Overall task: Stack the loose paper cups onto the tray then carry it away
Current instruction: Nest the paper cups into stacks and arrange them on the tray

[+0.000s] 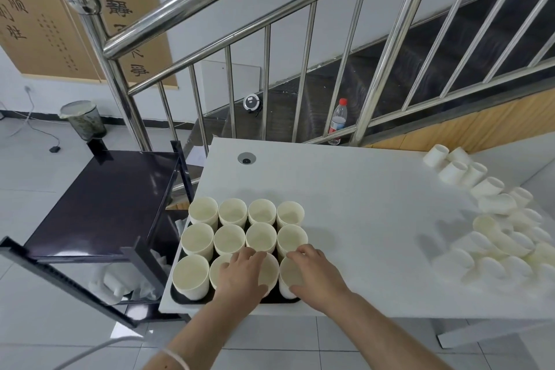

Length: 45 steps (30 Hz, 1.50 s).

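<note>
While your two hands settle over the near row of stacked cups, the job stands part done: a dark tray (177,294) at the near left corner of the white surface (360,189) carries twelve stacks of paper cups (231,239) in a grid of four across and three deep, all upright with mouths open. Your left hand (240,270) lies spread, fingers relaxed, on top of the third stack in the near row; your right hand (312,269) is curled round the rim of the fourth, at the tray's right end. Whether either hand has a fresh cup under it cannot be told from this angle.

What the next move turns on lies to your right: a heap of loose cups (495,234) tumbled on their sides along the right edge of the surface, well apart from the tray, running from the far right corner toward the near one. Your right hand is the nearer one, and a reach straight across the bare middle of the surface would meet them. Most lie with their long axes roughly crosswise, so each would likely need turning upright before nesting.

Beyond the far edge, a steel stair railing (270,24) and a plastic bottle (338,122); left of the surface, a dark trolley (105,204)
</note>
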Tool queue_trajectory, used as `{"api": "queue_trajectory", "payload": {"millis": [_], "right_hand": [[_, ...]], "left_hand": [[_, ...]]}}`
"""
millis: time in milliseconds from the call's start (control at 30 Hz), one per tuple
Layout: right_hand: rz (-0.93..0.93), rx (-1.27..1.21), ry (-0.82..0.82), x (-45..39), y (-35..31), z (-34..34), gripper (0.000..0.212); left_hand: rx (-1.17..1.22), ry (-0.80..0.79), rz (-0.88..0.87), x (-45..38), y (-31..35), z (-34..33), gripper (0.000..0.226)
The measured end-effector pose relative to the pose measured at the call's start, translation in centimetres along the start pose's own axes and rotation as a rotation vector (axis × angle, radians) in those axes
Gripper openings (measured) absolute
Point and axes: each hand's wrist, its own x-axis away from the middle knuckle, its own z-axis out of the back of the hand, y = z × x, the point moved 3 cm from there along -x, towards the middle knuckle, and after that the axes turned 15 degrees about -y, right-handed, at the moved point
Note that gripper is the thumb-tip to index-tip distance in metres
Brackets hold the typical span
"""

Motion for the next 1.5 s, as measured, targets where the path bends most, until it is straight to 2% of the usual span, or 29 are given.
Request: {"api": "queue_trajectory", "payload": {"millis": [333, 500, 767, 1100, 1500], "right_hand": [[0.019, 0.002, -0.01, -0.3, 0.3, 0.1, 0.066], [0.042, 0.005, 0.042, 1.1, 1.7, 1.1, 0.064], [-0.01, -0.018, 0.136, 6.9, 10.2, 3.6, 0.063], [-0.174, -0.082, 0.232, 17.2, 25.8, 4.4, 0.062], [-0.308, -0.133, 0.243, 19.2, 37.2, 6.8, 0.059]], "left_hand": [[-0.043, 0.005, 0.035, -0.4, 0.4, 0.4, 0.066], [-0.038, 0.069, -0.002, -0.5, 3.2, 1.1, 0.062], [-0.065, 0.061, -0.106, -1.4, 13.0, 0.2, 0.063], [-0.094, 0.032, -0.302, -2.8, 30.1, -4.3, 0.06], [-0.137, -0.038, -0.389, -9.0, 40.7, -6.1, 0.06]]}}
